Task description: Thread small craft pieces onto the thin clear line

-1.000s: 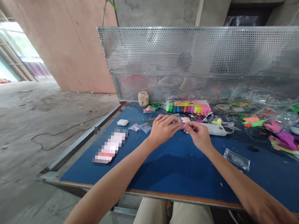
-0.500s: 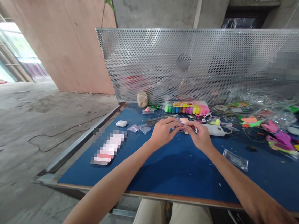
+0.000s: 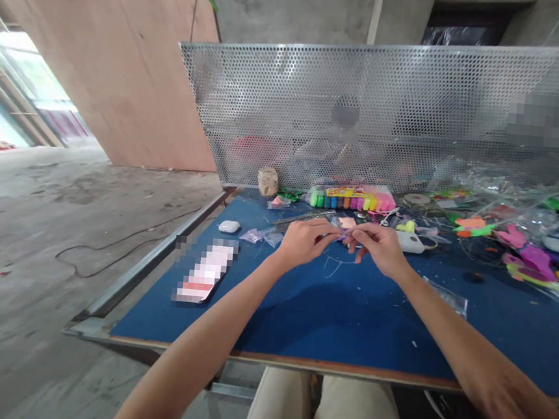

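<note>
Over the middle of the blue table (image 3: 319, 317), my left hand (image 3: 306, 241) and my right hand (image 3: 377, 244) meet fingertip to fingertip. A small purple piece (image 3: 342, 236) shows between them, pinched by the left fingers. My right thumb and forefinger close at its other side, on something too small to make out, while the other right fingers curl downward. A thin clear strand (image 3: 338, 261) loops below the hands. Behind my right hand lies a white power strip (image 3: 410, 242).
A pack of coloured clay (image 3: 351, 197) stands at the back by the perforated metal screen (image 3: 297, 120). A white earphone case (image 3: 230, 227) and a phone (image 3: 208, 272) lie left. Foam shapes (image 3: 534, 258) and a clear bag (image 3: 448, 297) lie right.
My right hand has turned and its lower fingers have spread downward. The thin strand now shows below the hands. The view has shifted slightly.
</note>
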Tool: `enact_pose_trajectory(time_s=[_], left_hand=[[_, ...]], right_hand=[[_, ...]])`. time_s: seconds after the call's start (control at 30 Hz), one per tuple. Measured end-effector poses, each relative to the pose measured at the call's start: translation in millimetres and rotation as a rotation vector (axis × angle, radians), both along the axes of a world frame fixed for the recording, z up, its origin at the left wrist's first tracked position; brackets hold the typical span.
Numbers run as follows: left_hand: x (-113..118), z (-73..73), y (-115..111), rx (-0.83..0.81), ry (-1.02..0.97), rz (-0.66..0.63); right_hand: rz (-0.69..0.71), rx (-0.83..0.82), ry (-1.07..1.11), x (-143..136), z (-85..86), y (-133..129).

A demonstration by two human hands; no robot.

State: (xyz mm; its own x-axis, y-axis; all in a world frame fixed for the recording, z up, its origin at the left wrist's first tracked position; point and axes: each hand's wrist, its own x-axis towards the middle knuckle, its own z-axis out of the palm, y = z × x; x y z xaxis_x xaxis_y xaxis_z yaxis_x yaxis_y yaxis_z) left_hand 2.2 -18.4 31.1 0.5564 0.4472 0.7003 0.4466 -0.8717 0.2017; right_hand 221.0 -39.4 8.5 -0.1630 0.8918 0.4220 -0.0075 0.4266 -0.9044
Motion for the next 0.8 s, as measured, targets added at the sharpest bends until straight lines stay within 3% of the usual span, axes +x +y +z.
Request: enact_pose_trajectory(time_s=[0.23,0.43,0.6,0.8], left_hand=[[-2,-0.6,2,0.023,0.064,-0.119],[-5,1.9,2,0.031,0.142,-0.136],[-8,8.5,0,0.079,0.237,-0.073],[-8,8.7,0,0.153,0.288,0.066]], right_hand=[[0.076,-0.043,-0.092,4,-1.3,2],[0.141,-0.075,-0.175,6,-1.8,4],[0.171,-0.084,-0.294,6,3.2,4],[0.051,-0.066,-0.295,3,3.1,3]])
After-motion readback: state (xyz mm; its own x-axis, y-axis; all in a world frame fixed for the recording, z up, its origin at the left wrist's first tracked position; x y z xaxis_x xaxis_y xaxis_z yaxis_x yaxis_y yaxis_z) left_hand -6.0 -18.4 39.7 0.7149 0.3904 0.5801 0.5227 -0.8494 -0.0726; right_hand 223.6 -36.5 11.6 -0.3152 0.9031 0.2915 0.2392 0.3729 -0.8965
